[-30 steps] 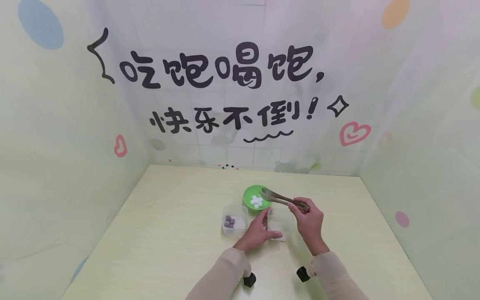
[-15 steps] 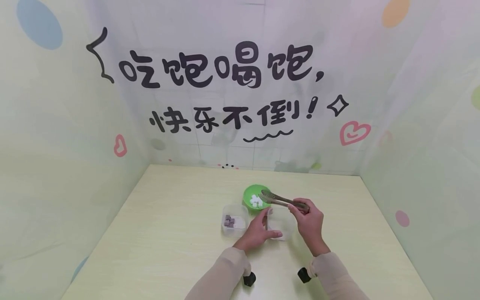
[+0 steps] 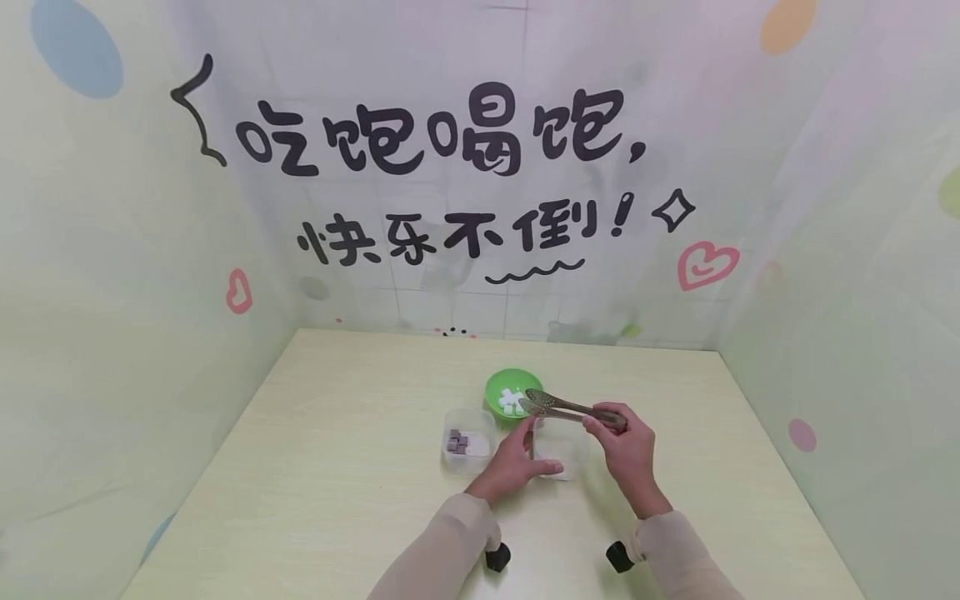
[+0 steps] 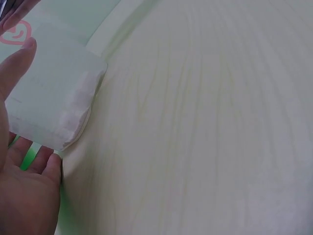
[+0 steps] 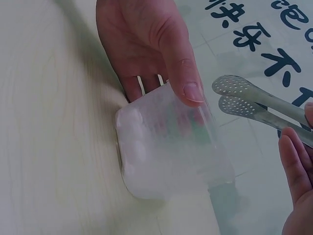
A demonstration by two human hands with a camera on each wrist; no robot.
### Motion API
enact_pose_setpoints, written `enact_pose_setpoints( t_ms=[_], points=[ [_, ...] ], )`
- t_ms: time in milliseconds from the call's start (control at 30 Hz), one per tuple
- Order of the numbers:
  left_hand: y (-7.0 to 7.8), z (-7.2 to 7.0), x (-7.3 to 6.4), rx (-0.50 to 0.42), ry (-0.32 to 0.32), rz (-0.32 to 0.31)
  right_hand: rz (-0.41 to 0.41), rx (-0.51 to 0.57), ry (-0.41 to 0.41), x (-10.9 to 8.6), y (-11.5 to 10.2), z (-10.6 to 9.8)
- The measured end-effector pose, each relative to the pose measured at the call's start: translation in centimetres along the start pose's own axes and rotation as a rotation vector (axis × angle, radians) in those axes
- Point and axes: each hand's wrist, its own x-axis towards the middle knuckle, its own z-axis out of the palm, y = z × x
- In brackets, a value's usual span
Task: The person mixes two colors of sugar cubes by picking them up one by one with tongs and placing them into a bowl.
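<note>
My left hand (image 3: 513,467) grips a clear plastic container (image 3: 562,454) by its left side, thumb on the near wall and fingers on the far side. White lumps show low inside this container (image 5: 166,147) in the right wrist view. With my right hand (image 3: 630,450) I hold metal tongs (image 3: 573,407) by the handle end. Their perforated tips (image 5: 234,95) stand slightly apart, with nothing seen between them. In the head view the tips overlap the right edge of a green bowl (image 3: 497,379) containing several white cubes (image 3: 510,400).
A second clear container (image 3: 468,417) with several purplish-brown cubes (image 3: 457,442) stands left of my left hand. All rest on a pale wood-grain table (image 3: 322,467). Printed fabric walls (image 3: 480,308) border it at the back and both sides.
My right hand has shifted a little right and toward me, drawing the tongs slightly back across the bowl's edge. White cubes in the bowl have shifted slightly. The left hand stays on the container.
</note>
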Motion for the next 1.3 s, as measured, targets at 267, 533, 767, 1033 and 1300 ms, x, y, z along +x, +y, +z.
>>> enact_pose_setpoints(
  t_ms=[267, 533, 767, 1033, 1300],
  points=[
    [0.3, -0.2, -0.1, 0.002, 0.000, 0.010, 0.024, -0.022, -0.029, -0.7, -3.5, -1.2],
    [0.4, -0.2, 0.0, 0.001, -0.005, 0.012, 0.060, -0.018, -0.054, -0.6, -1.3, -2.7],
    [0.4, -0.2, 0.0, 0.010, -0.012, 0.011, 0.080, -0.017, -0.090, -0.4, 0.7, -4.1],
    [0.4, -0.2, 0.0, -0.009, -0.015, 0.020, 0.063, -0.069, -0.160, -0.6, 1.0, -4.9],
    [0.2, -0.1, -0.1, -0.018, -0.014, 0.029, 0.053, -0.099, -0.225, -0.4, 0.9, -5.3]
  ],
)
